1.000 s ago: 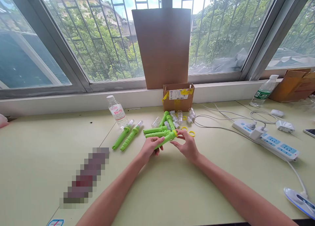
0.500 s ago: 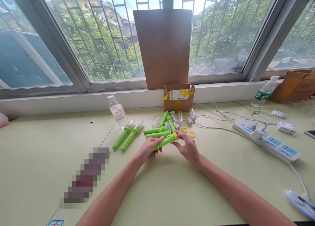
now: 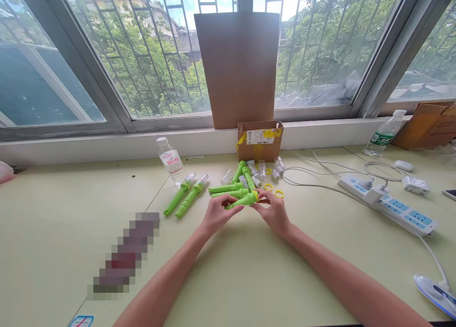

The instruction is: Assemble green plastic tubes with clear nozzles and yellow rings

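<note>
My left hand (image 3: 220, 212) is closed round a green plastic tube (image 3: 239, 202) held tilted just above the table. At its right end sits a yellow ring (image 3: 255, 195), which the fingers of my right hand (image 3: 273, 213) pinch. Right behind the held tube lie several more green tubes (image 3: 226, 187), some with threaded ends. Clear plastic caps (image 3: 261, 168) and small white pieces (image 3: 257, 181) are heaped beyond them. Loose yellow rings (image 3: 279, 194) lie to the right. Two green tubes with clear tops (image 3: 192, 197) rest side by side on the left.
A water bottle (image 3: 171, 163) stands at the left, and another bottle (image 3: 384, 134) at the back right. An open cardboard box (image 3: 259, 151) is against the sill. A white power strip (image 3: 388, 203) with cables lies at the right. A blurred patch covers something on the left.
My left hand has shifted its hold on the green tube, with the thumb now along its near side. The tube lies slightly flatter. My right hand stays at the ring end.
</note>
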A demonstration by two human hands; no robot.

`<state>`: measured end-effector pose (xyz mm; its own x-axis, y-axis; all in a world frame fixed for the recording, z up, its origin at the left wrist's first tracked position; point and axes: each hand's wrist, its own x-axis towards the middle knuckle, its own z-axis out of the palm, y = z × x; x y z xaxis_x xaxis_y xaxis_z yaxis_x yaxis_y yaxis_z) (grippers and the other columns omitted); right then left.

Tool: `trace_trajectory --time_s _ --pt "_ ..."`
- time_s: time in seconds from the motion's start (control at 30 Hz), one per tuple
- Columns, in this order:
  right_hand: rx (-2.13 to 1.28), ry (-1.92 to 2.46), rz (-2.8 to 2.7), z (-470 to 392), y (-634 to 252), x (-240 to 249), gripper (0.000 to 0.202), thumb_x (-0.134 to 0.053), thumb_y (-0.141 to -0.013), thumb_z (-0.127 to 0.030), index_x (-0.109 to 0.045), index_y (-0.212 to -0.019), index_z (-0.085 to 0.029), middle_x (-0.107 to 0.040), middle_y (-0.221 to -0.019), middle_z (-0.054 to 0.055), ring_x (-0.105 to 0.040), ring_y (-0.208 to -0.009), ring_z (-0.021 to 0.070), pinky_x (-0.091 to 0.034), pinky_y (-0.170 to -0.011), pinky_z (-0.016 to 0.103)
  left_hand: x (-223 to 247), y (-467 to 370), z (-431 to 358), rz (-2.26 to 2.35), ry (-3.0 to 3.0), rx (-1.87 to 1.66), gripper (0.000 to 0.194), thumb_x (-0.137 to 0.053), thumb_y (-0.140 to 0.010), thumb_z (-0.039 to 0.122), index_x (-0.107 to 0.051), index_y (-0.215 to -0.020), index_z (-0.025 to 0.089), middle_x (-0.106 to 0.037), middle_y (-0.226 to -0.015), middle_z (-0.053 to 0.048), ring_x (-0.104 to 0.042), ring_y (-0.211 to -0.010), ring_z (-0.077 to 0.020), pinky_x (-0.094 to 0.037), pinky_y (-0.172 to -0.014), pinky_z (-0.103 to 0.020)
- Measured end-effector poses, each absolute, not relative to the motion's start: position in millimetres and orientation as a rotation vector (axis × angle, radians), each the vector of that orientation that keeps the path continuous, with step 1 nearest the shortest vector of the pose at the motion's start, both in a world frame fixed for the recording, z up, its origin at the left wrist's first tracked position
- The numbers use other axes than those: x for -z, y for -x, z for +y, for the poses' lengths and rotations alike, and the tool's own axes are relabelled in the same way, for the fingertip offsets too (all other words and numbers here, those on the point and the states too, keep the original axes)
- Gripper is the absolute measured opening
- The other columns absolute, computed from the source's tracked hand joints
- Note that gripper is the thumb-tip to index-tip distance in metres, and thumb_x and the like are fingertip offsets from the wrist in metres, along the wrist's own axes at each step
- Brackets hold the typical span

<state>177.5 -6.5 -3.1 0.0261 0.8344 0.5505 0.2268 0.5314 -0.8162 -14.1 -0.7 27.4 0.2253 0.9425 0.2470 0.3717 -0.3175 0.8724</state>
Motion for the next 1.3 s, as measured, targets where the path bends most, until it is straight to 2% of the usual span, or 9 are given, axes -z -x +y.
trace_trajectory --time_s 0.2,0.33,0.53,0.73,0.87,1.0,1.13,1.3 --pt "-0.626 0.988 -1.506 -5.6 -179.5 3.8 0.025 -0.071 -0.072 -0.034 -0.051 -0.079 -0.021 -0.067 -0.102 0.008 -0.065 -0.097 0.0244 -0.059 -0.079 0.042 -26.6 9.6 -4.3 1.272 -1.874 -1.106 0.027 -0.067 -0.073 0.042 -0.067 -0.078 0.016 -0.067 -0.071 -0.004 -0.054 -0.051 -0.0111 -0.045 -0.046 -0.023" --pt "-0.643 0.997 -1.521 -5.1 -180.0 4.5 0.026 -0.07 -0.073 -0.036 -0.05 -0.081 -0.021 -0.066 -0.1 0.008 -0.066 -0.091 0.022 -0.06 -0.078 0.042 -29.2 8.6 -6.3 1.263 -1.777 -1.087 0.028 -0.067 -0.072 0.043 -0.066 -0.076 0.016 -0.065 -0.067 -0.002 -0.053 -0.048 -0.0098 -0.045 -0.043 -0.022" --pt "-0.681 0.986 -1.574 -6.1 -179.0 3.5 0.032 -0.07 -0.072 -0.037 -0.045 -0.086 -0.023 -0.063 -0.105 0.007 -0.064 -0.096 0.0224 -0.06 -0.076 0.041 -29.0 10.1 -5.7 1.216 -1.577 -0.934 0.033 -0.066 -0.073 0.048 -0.064 -0.077 0.015 -0.059 -0.059 -0.001 -0.051 -0.043 -0.009 -0.032 -0.031 -0.018" --pt "-0.73 1.005 -1.509 -5.4 -177.5 5.9 0.033 -0.072 -0.07 -0.041 -0.047 -0.08 -0.022 -0.064 -0.105 0.009 -0.065 -0.092 0.023 -0.06 -0.074 0.041 -27.7 13.8 -1.9 1.201 -1.568 -0.864 0.037 -0.064 -0.073 0.051 -0.063 -0.079 0.015 -0.06 -0.064 -0.002 -0.054 -0.047 -0.0101 -0.036 -0.034 -0.018" --pt "-0.804 1.025 -1.437 -3.9 -177.8 4.5 0.036 -0.074 -0.066 -0.043 -0.047 -0.077 -0.021 -0.065 -0.097 0.008 -0.064 -0.097 0.026 -0.061 -0.067 0.037 -29.3 16.2 -0.8 1.165 -1.769 -0.848 0.034 -0.069 -0.069 0.047 -0.064 -0.081 0.016 -0.063 -0.071 -0.002 -0.056 -0.056 -0.0125 -0.045 -0.046 -0.022" --pt "-0.815 1.028 -1.399 -1.9 -179.7 3.4 0.04 -0.075 -0.063 -0.047 -0.046 -0.074 -0.022 -0.065 -0.088 0.007 -0.062 -0.103 0.0289 -0.06 -0.066 0.036 -25.3 15.0 -1.4 1.228 -2.005 -0.922 0.028 -0.069 -0.07 0.04 -0.067 -0.087 0.018 -0.064 -0.073 -0.001 -0.054 -0.061 -0.0128 -0.044 -0.056 -0.023" --pt "-0.796 1.023 -1.412 -1.8 -180.9 3.7 0.039 -0.074 -0.065 -0.048 -0.045 -0.073 -0.023 -0.064 -0.082 0.007 -0.06 -0.108 0.0304 -0.06 -0.066 0.037 -20.4 12.3 -3.3 1.246 -2.031 -0.979 0.025 -0.063 -0.076 0.038 -0.067 -0.091 0.018 -0.065 -0.073 0.0 -0.052 -0.058 -0.0118 -0.042 -0.055 -0.023" --pt "-0.771 1.03 -1.434 -1.9 -181.5 4.1 0.039 -0.073 -0.066 -0.048 -0.046 -0.075 -0.022 -0.064 -0.083 0.006 -0.061 -0.105 0.0298 -0.06 -0.067 0.038 -21.3 11.5 -5.1 1.26 -1.954 -0.947 0.029 -0.061 -0.076 0.042 -0.066 -0.091 0.018 -0.063 -0.07 0.0 -0.051 -0.052 -0.0109 -0.041 -0.05 -0.022"
